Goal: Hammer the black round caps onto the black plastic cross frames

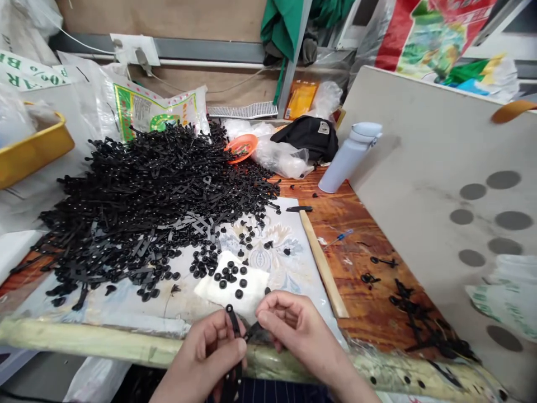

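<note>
My left hand (210, 352) is closed around a black strap (233, 322) with a round, holed end pointing up. Part of the strap hangs below my fingers. Close on its right, my right hand (289, 324) pinches a small black piece (254, 331) that meets the strap between my hands; its exact shape is mostly hidden by my fingers. Just beyond my hands, several round black caps (239, 293) sit on a white cloth (210, 285). Behind them rises a large heap of black straps (168, 179), with loose caps along its near edge.
A wooden strip (323, 263) lies right of the patterned sheet (289, 285). Farther back stand a pale blue bottle (350, 159), a black bag (310, 137) and an orange dish (242, 148). A grey board (428, 151) walls the right side; black parts (413, 313) lie at its foot.
</note>
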`<control>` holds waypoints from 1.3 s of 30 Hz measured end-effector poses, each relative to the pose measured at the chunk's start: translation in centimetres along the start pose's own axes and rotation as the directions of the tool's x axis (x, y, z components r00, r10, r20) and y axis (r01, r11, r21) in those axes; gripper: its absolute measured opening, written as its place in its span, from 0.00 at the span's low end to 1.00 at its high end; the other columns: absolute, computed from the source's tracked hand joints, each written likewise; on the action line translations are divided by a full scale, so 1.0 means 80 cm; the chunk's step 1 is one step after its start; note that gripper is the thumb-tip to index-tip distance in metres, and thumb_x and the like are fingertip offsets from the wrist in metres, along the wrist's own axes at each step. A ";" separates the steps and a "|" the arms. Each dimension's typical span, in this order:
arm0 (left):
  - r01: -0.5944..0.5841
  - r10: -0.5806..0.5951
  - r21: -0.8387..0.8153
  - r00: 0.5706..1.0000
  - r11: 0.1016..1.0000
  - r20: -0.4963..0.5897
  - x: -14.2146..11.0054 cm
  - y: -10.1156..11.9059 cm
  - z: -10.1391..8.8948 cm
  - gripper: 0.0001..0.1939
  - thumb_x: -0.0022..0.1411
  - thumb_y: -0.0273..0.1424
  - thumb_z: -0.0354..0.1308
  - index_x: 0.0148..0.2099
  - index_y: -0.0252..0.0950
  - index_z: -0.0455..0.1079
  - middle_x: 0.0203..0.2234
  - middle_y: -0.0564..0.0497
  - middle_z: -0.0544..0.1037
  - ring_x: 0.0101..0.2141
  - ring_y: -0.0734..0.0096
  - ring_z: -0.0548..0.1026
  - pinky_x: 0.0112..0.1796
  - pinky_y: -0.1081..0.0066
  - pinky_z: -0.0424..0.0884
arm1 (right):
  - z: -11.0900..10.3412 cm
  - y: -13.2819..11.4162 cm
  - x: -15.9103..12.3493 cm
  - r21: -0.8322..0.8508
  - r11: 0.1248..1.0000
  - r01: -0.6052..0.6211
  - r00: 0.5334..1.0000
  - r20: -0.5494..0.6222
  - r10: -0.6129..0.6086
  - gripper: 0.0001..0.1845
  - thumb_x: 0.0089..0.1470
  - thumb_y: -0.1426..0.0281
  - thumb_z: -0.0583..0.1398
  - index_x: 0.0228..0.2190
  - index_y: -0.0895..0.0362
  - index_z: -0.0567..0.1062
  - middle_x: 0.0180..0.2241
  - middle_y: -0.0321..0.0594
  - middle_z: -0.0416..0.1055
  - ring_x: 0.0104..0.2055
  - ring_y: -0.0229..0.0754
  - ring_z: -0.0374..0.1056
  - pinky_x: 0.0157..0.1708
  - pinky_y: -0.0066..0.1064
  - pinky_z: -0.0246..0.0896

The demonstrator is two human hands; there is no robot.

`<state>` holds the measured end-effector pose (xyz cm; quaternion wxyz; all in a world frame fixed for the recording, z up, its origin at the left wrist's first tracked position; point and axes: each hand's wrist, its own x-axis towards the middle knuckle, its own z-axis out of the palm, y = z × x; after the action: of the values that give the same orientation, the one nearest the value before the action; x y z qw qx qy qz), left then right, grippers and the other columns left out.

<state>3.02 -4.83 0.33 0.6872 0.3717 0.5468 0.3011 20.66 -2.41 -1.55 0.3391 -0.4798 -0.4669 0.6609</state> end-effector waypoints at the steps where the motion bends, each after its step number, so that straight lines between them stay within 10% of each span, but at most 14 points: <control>1: 0.020 -0.020 -0.032 0.999 0.999 0.026 0.001 -0.003 0.000 0.16 0.53 0.43 0.61 0.34 0.36 0.67 0.19 0.55 0.72 0.14 0.81 0.65 0.13 0.83 0.51 | 0.005 0.002 0.001 0.006 1.000 0.002 1.000 -0.012 -0.002 0.19 0.50 0.55 0.64 0.26 0.59 0.71 0.19 0.30 0.62 0.19 0.30 0.55 0.19 0.22 0.52; 5: 0.029 -0.025 -0.117 0.999 0.993 0.042 0.011 -0.012 -0.001 0.17 0.53 0.44 0.63 0.32 0.35 0.67 0.14 0.58 0.70 0.09 0.86 0.59 0.11 0.84 0.53 | 0.006 0.003 0.004 -0.058 0.997 0.047 0.998 -0.042 -0.049 0.15 0.51 0.58 0.63 0.27 0.58 0.72 0.20 0.32 0.64 0.21 0.33 0.58 0.20 0.24 0.56; 9: 0.044 -0.058 -0.210 0.996 0.977 -0.060 0.020 -0.015 -0.010 0.17 0.54 0.45 0.62 0.31 0.36 0.65 0.12 0.59 0.70 0.07 0.86 0.59 0.10 0.85 0.52 | -0.048 -0.011 0.015 -0.507 0.851 0.137 0.912 -0.271 -0.308 0.13 0.57 0.59 0.57 0.33 0.55 0.75 0.31 0.41 0.73 0.33 0.43 0.68 0.32 0.33 0.63; 12: 0.010 -0.045 -0.251 0.990 0.968 -0.134 0.022 -0.010 -0.013 0.18 0.54 0.45 0.62 0.30 0.36 0.64 0.13 0.59 0.72 0.06 0.85 0.62 0.09 0.86 0.50 | -0.097 -0.020 0.038 -0.834 0.509 -0.215 0.768 -0.466 -0.439 0.15 0.56 0.62 0.57 0.41 0.58 0.73 0.40 0.48 0.70 0.41 0.51 0.66 0.40 0.41 0.61; 15: -0.007 -0.042 -0.256 0.981 0.967 -0.187 0.022 -0.005 -0.012 0.19 0.53 0.46 0.62 0.29 0.35 0.64 0.13 0.58 0.72 0.05 0.85 0.62 0.09 0.86 0.49 | -0.119 -0.021 0.063 -0.830 0.439 -0.345 0.754 -0.524 -0.397 0.22 0.53 0.65 0.60 0.48 0.62 0.70 0.45 0.56 0.66 0.49 0.60 0.61 0.44 0.46 0.58; 26: -0.036 -0.035 -0.207 0.943 0.978 -0.330 0.021 0.000 0.000 0.18 0.52 0.45 0.63 0.27 0.34 0.67 0.10 0.58 0.70 0.05 0.85 0.61 0.09 0.86 0.48 | -0.140 -0.030 0.071 -0.555 0.787 -0.269 0.787 -0.598 -0.153 0.03 0.46 0.74 0.56 0.28 0.58 0.69 0.24 0.41 0.66 0.29 0.47 0.67 0.32 0.36 0.62; 33: -0.056 -0.022 -0.220 0.941 0.974 -0.337 0.020 -0.004 0.004 0.18 0.51 0.45 0.63 0.28 0.34 0.68 0.10 0.58 0.70 0.04 0.84 0.60 0.09 0.86 0.48 | -0.097 -0.037 0.009 -0.184 0.982 0.051 0.896 -0.426 -0.126 0.15 0.57 0.58 0.50 0.41 0.54 0.63 0.24 0.31 0.61 0.18 0.34 0.54 0.13 0.24 0.52; 39: -0.025 -0.053 -0.240 0.948 0.970 -0.314 0.025 -0.002 0.001 0.19 0.51 0.45 0.64 0.27 0.33 0.68 0.09 0.57 0.70 0.04 0.84 0.60 0.08 0.85 0.47 | -0.070 -0.022 -0.013 0.064 0.993 0.103 0.981 -0.173 -0.091 0.20 0.54 0.52 0.60 0.32 0.57 0.67 0.28 0.37 0.68 0.20 0.31 0.58 0.19 0.24 0.60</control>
<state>3.56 -3.27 -0.84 0.6321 0.2282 0.6124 0.4163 26.28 -1.11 -0.14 0.4268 -0.4985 -0.4348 0.6167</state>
